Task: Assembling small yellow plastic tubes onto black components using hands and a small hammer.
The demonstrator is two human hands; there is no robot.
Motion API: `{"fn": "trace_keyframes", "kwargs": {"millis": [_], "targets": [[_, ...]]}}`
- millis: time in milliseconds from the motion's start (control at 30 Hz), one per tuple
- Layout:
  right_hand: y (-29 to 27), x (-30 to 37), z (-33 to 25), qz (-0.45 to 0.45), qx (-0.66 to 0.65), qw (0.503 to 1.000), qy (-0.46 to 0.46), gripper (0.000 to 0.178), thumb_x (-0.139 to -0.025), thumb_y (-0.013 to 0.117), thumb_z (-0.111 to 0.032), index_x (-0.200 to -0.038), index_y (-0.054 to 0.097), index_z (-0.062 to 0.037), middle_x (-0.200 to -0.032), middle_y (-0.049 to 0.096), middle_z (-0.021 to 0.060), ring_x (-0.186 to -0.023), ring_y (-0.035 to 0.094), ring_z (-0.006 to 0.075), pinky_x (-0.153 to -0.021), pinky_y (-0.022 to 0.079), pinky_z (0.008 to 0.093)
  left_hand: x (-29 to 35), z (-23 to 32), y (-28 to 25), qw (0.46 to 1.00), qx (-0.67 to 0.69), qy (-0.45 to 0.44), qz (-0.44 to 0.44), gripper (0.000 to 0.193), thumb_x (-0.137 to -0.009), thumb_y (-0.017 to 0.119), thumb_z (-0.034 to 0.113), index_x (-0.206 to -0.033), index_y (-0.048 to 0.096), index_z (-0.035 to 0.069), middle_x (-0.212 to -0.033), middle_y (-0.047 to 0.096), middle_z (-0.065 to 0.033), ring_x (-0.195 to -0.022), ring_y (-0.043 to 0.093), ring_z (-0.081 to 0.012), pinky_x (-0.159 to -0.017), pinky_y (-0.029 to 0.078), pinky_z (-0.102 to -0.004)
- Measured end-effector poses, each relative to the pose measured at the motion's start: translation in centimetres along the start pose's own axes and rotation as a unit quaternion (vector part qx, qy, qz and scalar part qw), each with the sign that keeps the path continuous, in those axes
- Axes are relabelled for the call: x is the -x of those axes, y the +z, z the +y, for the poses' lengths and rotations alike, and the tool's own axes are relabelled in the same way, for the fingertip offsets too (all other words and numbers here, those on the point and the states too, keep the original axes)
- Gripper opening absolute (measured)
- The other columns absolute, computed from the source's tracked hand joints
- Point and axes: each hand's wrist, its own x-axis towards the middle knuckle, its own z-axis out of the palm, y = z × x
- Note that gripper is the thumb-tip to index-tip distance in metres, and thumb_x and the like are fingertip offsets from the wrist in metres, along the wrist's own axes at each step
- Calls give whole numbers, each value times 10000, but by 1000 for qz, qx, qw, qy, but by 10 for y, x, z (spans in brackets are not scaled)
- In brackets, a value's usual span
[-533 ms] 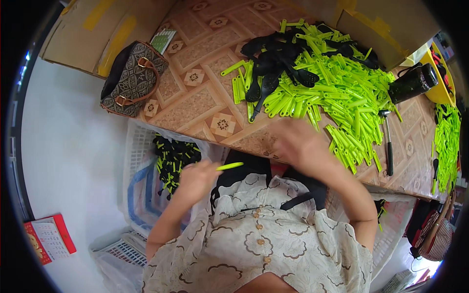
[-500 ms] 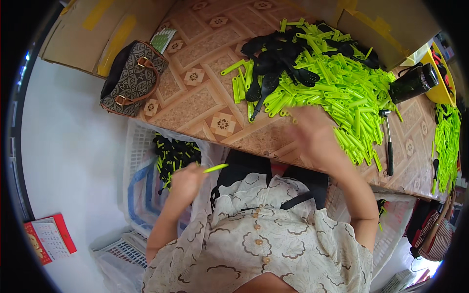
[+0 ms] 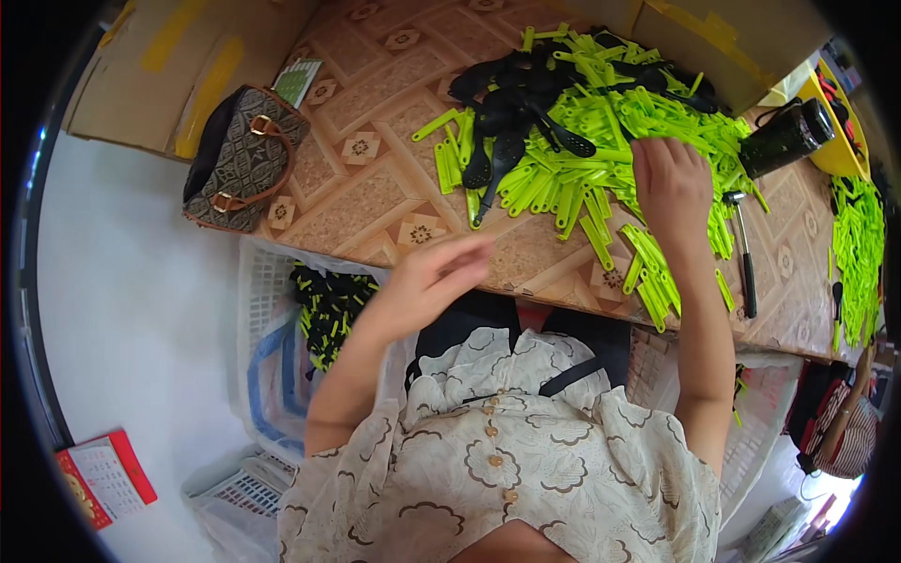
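My left hand [image 3: 432, 281] is over the near table edge, fingers stretched out and nothing visible in it. My right hand [image 3: 672, 192] is at the pile of lime-green plastic handles [image 3: 563, 188], its fingers bent down into them. Its fingertips are hidden, and I cannot make out what they hold. Black kitchen spoons [image 3: 507, 155], some slotted, lie heaped on the pile's left side. Several loose handles [image 3: 648, 281] lie nearer to me, beside my right wrist. Below the table on the left, a lined white crate [image 3: 258, 281] holds many black pieces with green ends [image 3: 328, 314].
A patterned handbag [image 3: 239, 164] stands at the table's left edge near a cardboard box [image 3: 141, 84]. On the right are a hammer [image 3: 743, 249], a dark bottle [image 3: 786, 141], a yellow bin [image 3: 835, 122] and another green pile [image 3: 856, 253]. Another box [image 3: 704, 52] stands at the back.
My left hand has moved from over the crate toward the table, and the green handle it held is gone from it. My right hand has moved right onto the pile, where handles have shifted.
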Motion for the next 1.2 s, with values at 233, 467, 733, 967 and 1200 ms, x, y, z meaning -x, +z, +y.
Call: {"fn": "trace_keyframes", "kwargs": {"millis": [233, 467, 733, 967, 1200], "targets": [[-53, 62, -93, -130, -237, 959, -89, 199, -799, 726, -140, -957, 639, -56, -912, 619, 88, -824, 586, 266, -711, 452, 379, -83, -8, 74, 925, 371, -60, -58, 286, -1016, 525, 174, -1246, 532, 3, -1046, 664, -99, -929, 644, -163, -821, 522, -294], [-11, 47, -42, -275, -239, 931, 26, 349, -751, 676, -67, -1097, 637, -58, -1009, 562, 123, -924, 616, 324, -733, 529, 426, -53, -21, 43, 926, 353, -131, 34, 237, -1023, 484, 161, -1205, 546, 22, -839, 635, -45, -672, 612, -100, -600, 517, -242], [19, 40, -9, -156, -164, 964, -138, 168, -755, 660, -66, -901, 581, -44, -1018, 583, 114, -976, 594, 299, -748, 527, 403, -49, -27, 38, 834, 532, -144, -35, 404, -1016, 526, 189, -1379, 448, 30, -841, 585, -35, -690, 572, -99, -618, 483, -241], [-19, 37, -18, -94, -294, 951, -5, 222, -764, 686, 36, -917, 536, -21, -1074, 650, 179, -913, 648, 363, -779, 532, 428, -58, -10, 52, 963, 258, -65, -50, 216, -973, 587, 92, -1169, 569, 4, -867, 625, -29, -688, 585, -81, -648, 507, -227], [-32, 41, -20, -136, -257, 934, -206, 293, -713, 638, -82, -997, 596, -20, -1191, 610, 147, -966, 616, 320, -823, 517, 404, -58, 10, 44, 957, 200, -177, -116, 188, -969, 591, 100, -1109, 629, -18, -880, 667, -41, -692, 630, -86, -616, 507, -223]]}}
